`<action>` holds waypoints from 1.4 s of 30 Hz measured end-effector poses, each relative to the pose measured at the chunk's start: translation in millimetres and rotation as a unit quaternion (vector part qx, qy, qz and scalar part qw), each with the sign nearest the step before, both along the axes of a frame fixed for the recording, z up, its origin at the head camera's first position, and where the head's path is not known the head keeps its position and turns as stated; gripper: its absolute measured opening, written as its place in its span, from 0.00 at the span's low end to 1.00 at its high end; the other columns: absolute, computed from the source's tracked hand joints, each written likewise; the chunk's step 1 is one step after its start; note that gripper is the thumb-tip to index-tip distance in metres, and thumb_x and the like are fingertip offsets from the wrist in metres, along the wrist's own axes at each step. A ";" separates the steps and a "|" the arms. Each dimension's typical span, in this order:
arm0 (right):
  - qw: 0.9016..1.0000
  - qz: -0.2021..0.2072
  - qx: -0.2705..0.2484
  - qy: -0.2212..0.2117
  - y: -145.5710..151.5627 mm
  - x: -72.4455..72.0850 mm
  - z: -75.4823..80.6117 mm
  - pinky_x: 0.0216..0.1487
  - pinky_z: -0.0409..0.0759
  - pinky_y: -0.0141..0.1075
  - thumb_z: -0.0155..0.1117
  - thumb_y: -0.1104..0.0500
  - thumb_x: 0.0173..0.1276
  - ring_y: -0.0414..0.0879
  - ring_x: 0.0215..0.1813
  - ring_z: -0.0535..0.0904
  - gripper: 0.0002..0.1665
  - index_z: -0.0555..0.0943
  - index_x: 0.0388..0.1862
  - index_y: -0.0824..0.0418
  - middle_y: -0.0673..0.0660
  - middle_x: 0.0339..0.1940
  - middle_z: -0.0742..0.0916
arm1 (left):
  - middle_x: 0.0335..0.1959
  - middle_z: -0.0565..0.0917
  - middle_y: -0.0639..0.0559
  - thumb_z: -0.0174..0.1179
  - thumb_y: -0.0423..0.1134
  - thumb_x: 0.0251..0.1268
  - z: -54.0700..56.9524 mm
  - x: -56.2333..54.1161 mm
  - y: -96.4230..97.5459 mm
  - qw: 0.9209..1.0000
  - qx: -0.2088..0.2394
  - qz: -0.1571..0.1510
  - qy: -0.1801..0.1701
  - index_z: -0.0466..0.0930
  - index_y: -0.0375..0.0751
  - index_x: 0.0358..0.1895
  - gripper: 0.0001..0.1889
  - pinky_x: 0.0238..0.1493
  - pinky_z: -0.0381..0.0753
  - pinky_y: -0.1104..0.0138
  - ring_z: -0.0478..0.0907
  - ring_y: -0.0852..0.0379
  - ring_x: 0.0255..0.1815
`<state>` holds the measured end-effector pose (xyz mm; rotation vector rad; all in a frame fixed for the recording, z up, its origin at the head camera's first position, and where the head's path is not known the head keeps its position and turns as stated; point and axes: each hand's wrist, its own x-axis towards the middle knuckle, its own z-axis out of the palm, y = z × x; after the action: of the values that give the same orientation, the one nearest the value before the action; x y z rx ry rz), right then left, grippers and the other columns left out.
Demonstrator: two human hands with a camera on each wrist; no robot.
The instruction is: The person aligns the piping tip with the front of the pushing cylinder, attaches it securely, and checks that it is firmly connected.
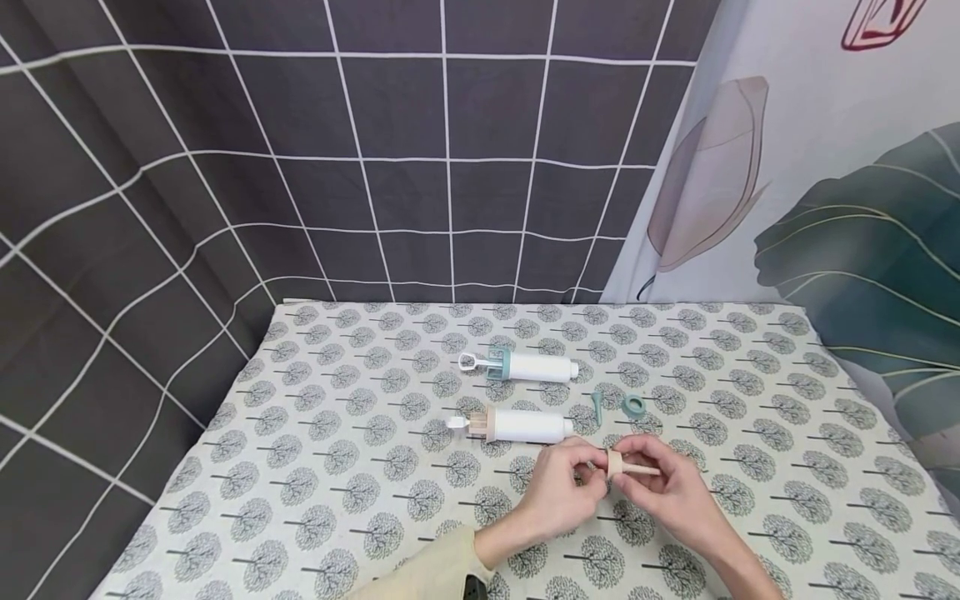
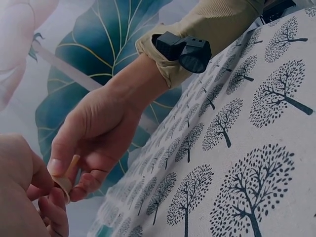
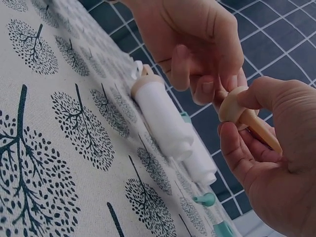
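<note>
1. So the beige nozzle (image 1: 627, 467) with the round collar is up in the air over the bench (image 1: 300, 500), right-hand half, nearer the person than the far edge. Collar and stem: one piece or two? Can't tell.
2. Left hand (image 1: 558, 492): fingers bent in, thumb and forefinger pinching at the collar. Right hand (image 1: 671, 492): fingers curved round the stem, thumb pressed on the collar. My guess is that two-sided grip is for control, since the part's tiny and one hand alone could let it twist.
3. The beige-collared white syringe (image 1: 528, 426) lies just beyond the left hand, roughly parallel to the bench's far edge. Matching colour, so probably parked close because it's the nozzle's partner.
4. The teal-collared white syringe (image 1: 538, 367) lies the same way round, closer to the far edge, both handles toward the left edge. Looks like deliberate sorting to me.
5. Teal nozzle (image 1: 597, 405) and teal ring (image 1: 634, 407) sit apart, off the syringes' tip ends toward the right edge, likely grouped as the teal set.
6. Branding? None I can make out on either barrel. There's a red mark (image 1: 885, 33) on the leaf-print curtain (image 1: 862, 233), but it's cut off, so unreadable.
</note>
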<state>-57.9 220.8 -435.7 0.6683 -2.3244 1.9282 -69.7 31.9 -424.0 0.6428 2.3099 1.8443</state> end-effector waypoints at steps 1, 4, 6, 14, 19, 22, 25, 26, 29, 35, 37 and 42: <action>1.000 -0.001 0.002 0.002 -0.1 -0.1 -0.2 0.38 0.84 0.32 0.64 0.78 0.61 0.52 0.35 0.83 0.19 0.75 0.52 0.74 0.64 0.39 0.83 | 0.37 0.80 0.61 0.60 0.21 0.57 0.1 -0.1 -0.1 1.000 -0.001 -0.001 0.000 0.86 0.33 0.40 0.10 0.39 0.77 0.74 0.73 0.71 0.33; 1.000 -0.003 0.001 0.001 -0.3 -0.8 -0.5 0.39 0.84 0.32 0.64 0.78 0.61 0.52 0.36 0.83 0.19 0.75 0.51 0.74 0.64 0.40 0.83 | 0.36 0.79 0.62 0.61 0.22 0.57 0.3 -0.3 -0.8 1.000 -0.006 -0.003 -0.003 0.86 0.32 0.41 0.10 0.40 0.76 0.74 0.72 0.72 0.34; 1.000 -0.002 -0.005 -0.002 -0.2 -1.3 -0.6 0.40 0.84 0.32 0.64 0.79 0.61 0.52 0.37 0.83 0.19 0.75 0.51 0.74 0.64 0.40 0.83 | 0.37 0.79 0.62 0.61 0.22 0.58 0.6 -0.6 -1.1 1.000 -0.008 -0.005 -0.003 0.86 0.32 0.42 0.10 0.41 0.76 0.74 0.72 0.71 0.34; 1.000 0.004 -0.021 0.001 1.3 -3.0 -1.7 0.40 0.82 0.29 0.63 0.81 0.59 0.49 0.36 0.82 0.20 0.74 0.50 0.76 0.65 0.37 0.82 | 0.38 0.79 0.61 0.62 0.23 0.59 -0.5 -1.8 -1.9 1.000 -0.004 -0.009 0.008 0.86 0.31 0.45 0.12 0.37 0.78 0.74 0.73 0.72 0.33; 1.000 -0.006 -0.011 -0.008 1.5 -2.6 -0.6 0.36 0.82 0.28 0.64 0.80 0.60 0.49 0.33 0.81 0.19 0.74 0.50 0.76 0.64 0.35 0.81 | 0.38 0.80 0.61 0.62 0.22 0.58 -1.3 -2.3 -3.5 1.000 -0.002 -0.006 0.008 0.86 0.32 0.46 0.13 0.36 0.78 0.74 0.73 0.72 0.33; 1.000 -0.009 -0.011 -0.013 1.8 -2.4 -0.7 0.35 0.82 0.28 0.64 0.80 0.60 0.50 0.33 0.80 0.19 0.74 0.50 0.76 0.63 0.34 0.81 | 0.39 0.81 0.59 0.62 0.22 0.58 -2.6 -3.5 -5.6 1.000 -0.002 -0.001 0.021 0.86 0.33 0.46 0.13 0.35 0.79 0.74 0.73 0.72 0.33; 1.000 -0.007 -0.015 -0.015 2.3 -2.4 -1.2 0.37 0.82 0.28 0.64 0.80 0.60 0.51 0.34 0.80 0.19 0.74 0.50 0.75 0.64 0.35 0.81 | 0.39 0.84 0.54 0.63 0.22 0.57 -5.1 -6.4 -9.6 0.998 -0.008 0.005 0.057 0.86 0.34 0.46 0.13 0.35 0.79 0.72 0.74 0.72 0.32; 1.000 -0.004 -0.018 -0.013 2.5 -2.3 -1.3 0.38 0.82 0.28 0.63 0.80 0.60 0.51 0.34 0.81 0.19 0.74 0.50 0.76 0.64 0.36 0.81 | 0.39 0.84 0.53 0.64 0.23 0.56 -5.6 -7.6 -11.7 0.997 -0.013 0.008 0.072 0.86 0.34 0.45 0.13 0.33 0.80 0.72 0.74 0.72 0.32; 1.000 0.003 -0.027 -0.014 2.9 -2.1 -1.3 0.40 0.82 0.28 0.63 0.80 0.60 0.52 0.35 0.81 0.19 0.74 0.51 0.76 0.65 0.36 0.81 | 0.39 0.85 0.48 0.65 0.23 0.56 -6.6 -12.3 -19.0 0.994 -0.023 0.022 0.100 0.86 0.34 0.45 0.13 0.28 0.78 0.74 0.74 0.71 0.32; 0.999 0.007 -0.032 -0.020 3.9 -1.4 -2.6 0.40 0.82 0.28 0.63 0.79 0.61 0.52 0.35 0.81 0.19 0.73 0.51 0.77 0.66 0.36 0.82 | 0.37 0.85 0.44 0.67 0.23 0.55 -4.2 -22.6 -33.5 0.992 -0.028 0.042 0.114 0.87 0.33 0.43 0.12 0.24 0.75 0.76 0.76 0.68 0.32; 0.999 0.009 -0.036 -0.020 3.9 -1.3 -2.8 0.40 0.82 0.28 0.63 0.80 0.61 0.51 0.35 0.81 0.19 0.73 0.51 0.77 0.66 0.36 0.81 | 0.37 0.85 0.43 0.67 0.23 0.55 -3.6 -25.1 -37.4 0.991 -0.032 0.045 0.122 0.87 0.33 0.43 0.11 0.28 0.77 0.74 0.77 0.67 0.33; 0.999 -0.001 -0.034 -0.024 2.7 -0.9 -2.8 0.40 0.81 0.28 0.63 0.79 0.61 0.51 0.35 0.81 0.19 0.73 0.51 0.77 0.65 0.37 0.81 | 0.37 0.85 0.44 0.68 0.23 0.55 -5.0 -29.2 -44.4 0.987 -0.052 0.057 0.140 0.86 0.33 0.43 0.12 0.38 0.82 0.66 0.80 0.58 0.36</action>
<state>-58.8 223.4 -438.5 0.6194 -2.2727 2.0344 -98.9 -12.5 -429.1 0.8177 2.6504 1.7620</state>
